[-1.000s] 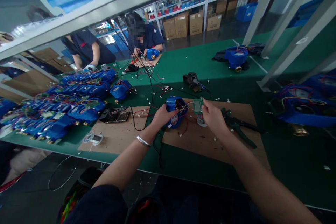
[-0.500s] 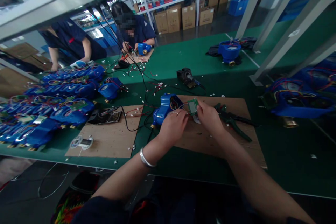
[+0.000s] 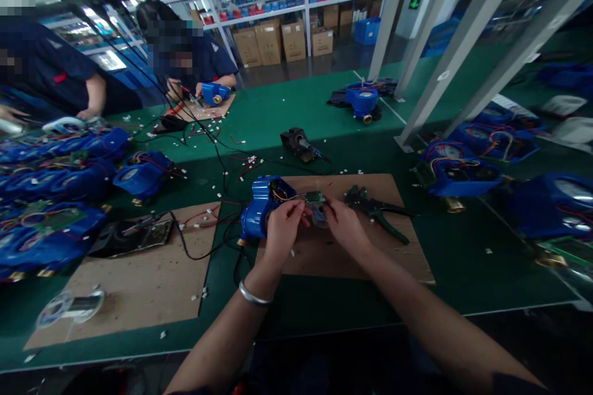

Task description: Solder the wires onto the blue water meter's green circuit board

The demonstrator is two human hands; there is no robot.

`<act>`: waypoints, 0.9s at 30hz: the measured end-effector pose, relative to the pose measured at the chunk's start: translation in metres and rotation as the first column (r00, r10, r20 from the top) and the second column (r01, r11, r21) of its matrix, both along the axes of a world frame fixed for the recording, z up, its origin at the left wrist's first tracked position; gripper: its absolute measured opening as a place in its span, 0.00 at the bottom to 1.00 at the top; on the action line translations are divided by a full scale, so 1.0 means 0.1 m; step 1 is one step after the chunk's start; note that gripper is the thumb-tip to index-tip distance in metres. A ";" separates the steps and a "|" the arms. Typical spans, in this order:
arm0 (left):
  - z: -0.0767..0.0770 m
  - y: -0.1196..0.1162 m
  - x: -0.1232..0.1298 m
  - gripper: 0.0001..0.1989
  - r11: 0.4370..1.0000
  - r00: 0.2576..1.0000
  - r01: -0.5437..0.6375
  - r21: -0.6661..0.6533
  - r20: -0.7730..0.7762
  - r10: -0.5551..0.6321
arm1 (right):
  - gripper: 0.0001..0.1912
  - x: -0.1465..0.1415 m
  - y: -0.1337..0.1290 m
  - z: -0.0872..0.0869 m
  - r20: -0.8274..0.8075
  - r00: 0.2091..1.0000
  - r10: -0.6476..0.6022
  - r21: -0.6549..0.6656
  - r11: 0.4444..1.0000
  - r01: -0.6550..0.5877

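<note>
Between my hands is a small green circuit board [image 3: 314,197], now seen nearly edge-on, with thin wires running from it to a blue meter housing [image 3: 256,213]. My right hand [image 3: 343,222] pinches the board's right end. My left hand [image 3: 283,225], with a silver bangle on its wrist, has its fingertips together at the wires beside the board's left end. The open housing stands just left of that hand. Below the board a clear round spool [image 3: 319,216] rests on the cardboard [image 3: 319,253]. Green-handled pliers [image 3: 380,210] lie right of my right hand.
Many blue meters [image 3: 50,222] crowd the left; more [image 3: 458,166] stand at the right. A soldering iron stand [image 3: 299,143] is beyond the cardboard. A solder reel [image 3: 71,307] lies front left. Metal posts [image 3: 445,74] rise at the right. A person [image 3: 194,62] works across the table.
The camera view has swung to the right, so the scene sits further left. The board has tilted from showing its display to nearly edge-on; my right hand still holds it.
</note>
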State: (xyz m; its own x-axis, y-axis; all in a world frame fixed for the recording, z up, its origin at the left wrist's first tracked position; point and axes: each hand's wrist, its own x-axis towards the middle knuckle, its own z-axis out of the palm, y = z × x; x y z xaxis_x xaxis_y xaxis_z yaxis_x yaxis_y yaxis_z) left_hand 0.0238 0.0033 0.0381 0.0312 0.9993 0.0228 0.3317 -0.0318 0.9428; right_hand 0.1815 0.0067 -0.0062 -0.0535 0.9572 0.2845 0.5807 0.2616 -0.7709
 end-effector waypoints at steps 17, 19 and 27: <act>-0.21 0.08 -0.23 0.09 0.934 0.935 0.167 0.316 -0.353 -0.048 | 0.23 -0.31 0.15 -0.18 -0.423 0.894 -0.150 -0.123 0.987 0.107; -0.19 0.08 -0.25 0.10 0.935 0.912 0.197 0.294 -0.404 -0.066 | 0.25 -0.32 0.17 -0.16 -0.365 0.928 -0.073 -0.096 0.995 0.040; -0.19 0.10 -0.28 0.11 0.949 0.908 0.147 0.280 -0.419 -0.017 | 0.26 -0.31 0.30 -0.25 -0.162 0.987 -0.009 -0.077 0.997 -0.004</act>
